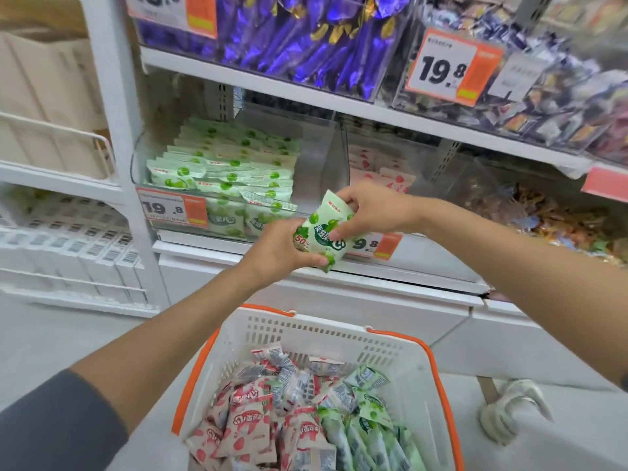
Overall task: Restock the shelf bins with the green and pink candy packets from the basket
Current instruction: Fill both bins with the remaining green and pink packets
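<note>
From where I stand, both of the person's arms reach out over a white plastic basket with an orange rim point(323, 338) towards a white metal shelf unit point(112, 130). Between the two hands is one small green-and-white candy packet printed with green fruit point(321, 234), held in the air in front of the shelf edge, just near of the bins and above the far end of the basket. The left hand point(277, 254) grips the packet's lower left part, fingers curled around it and the thumb along its bottom edge. The right hand point(372, 212) pinches the upper right part, fingertips folded over the top edge and front. On the far left of the middle shelf, a clear plastic bin point(323, 147) holds neat rows of matching green packets point(224, 175), with a white-and-orange price label reading 19.8 point(171, 208) on its front. Just right of it, a second clear bin point(438, 161) holds a few pink-and-white packets point(390, 176), partly hidden by the right hand. In the basket, near and low, pink packets point(244, 426) are heaped on the left and green packets point(367, 419) on the right. On the shelf above, a bin is packed with shiny purple-wrapped sweets point(306, 39).
</note>
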Motion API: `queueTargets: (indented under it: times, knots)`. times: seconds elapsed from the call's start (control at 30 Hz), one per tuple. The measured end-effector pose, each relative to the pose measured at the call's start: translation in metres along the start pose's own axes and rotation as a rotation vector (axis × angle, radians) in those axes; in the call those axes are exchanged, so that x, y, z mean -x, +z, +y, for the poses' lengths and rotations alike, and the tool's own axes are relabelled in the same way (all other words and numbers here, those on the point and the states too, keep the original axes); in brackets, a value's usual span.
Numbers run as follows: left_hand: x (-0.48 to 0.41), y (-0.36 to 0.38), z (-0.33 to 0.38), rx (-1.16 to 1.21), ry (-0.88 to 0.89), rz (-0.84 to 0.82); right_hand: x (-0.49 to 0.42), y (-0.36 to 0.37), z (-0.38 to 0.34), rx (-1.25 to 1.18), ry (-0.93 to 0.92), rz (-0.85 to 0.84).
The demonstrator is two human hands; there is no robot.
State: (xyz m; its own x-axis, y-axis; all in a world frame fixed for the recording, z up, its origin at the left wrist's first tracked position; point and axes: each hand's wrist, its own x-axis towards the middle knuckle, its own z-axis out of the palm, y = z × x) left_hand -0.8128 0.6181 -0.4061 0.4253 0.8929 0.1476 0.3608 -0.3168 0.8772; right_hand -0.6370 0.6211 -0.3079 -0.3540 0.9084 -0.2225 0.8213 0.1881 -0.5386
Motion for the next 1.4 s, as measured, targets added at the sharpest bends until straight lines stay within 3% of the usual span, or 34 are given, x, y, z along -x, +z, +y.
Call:
queueTargets:
  times: [0.23,0.3,0.4,0.6,0.93,1.13,1.27,1.4]
  knots:
    - [-0.070,-0.086,-0.014,-0.284,0.077,0.450,-0.061,-0.055,-0.005,0.105,-0.065,0.405]
    - [-0.110,-0.104,-0.030,-0.506,0.009,0.389,-0.086,-0.055,0.001,0.326,-0.115,0.459]
    - [-0.173,-0.108,-0.043,-0.700,-0.134,0.163,-0.125,-0.046,0.017,0.620,-0.104,0.383]
    - [-0.236,-0.087,-0.062,-0.923,-0.082,-0.118,-0.194,-0.066,0.039,0.693,0.130,0.454]
    - [-0.225,-0.089,-0.070,-0.998,-0.114,-0.135,-0.254,-0.071,0.051,0.726,0.199,0.265]
    - [-0.225,-0.088,-0.071,-0.976,-0.115,-0.120,-0.268,-0.057,0.067,0.783,0.106,0.211]
    - [-0.225,-0.089,-0.071,-0.977,-0.123,-0.120,-0.265,-0.062,0.064,0.862,0.212,0.078]
    - [-0.224,-0.089,-0.070,-0.976,-0.127,-0.129,-0.269,-0.067,0.063,0.922,0.211,0.117]
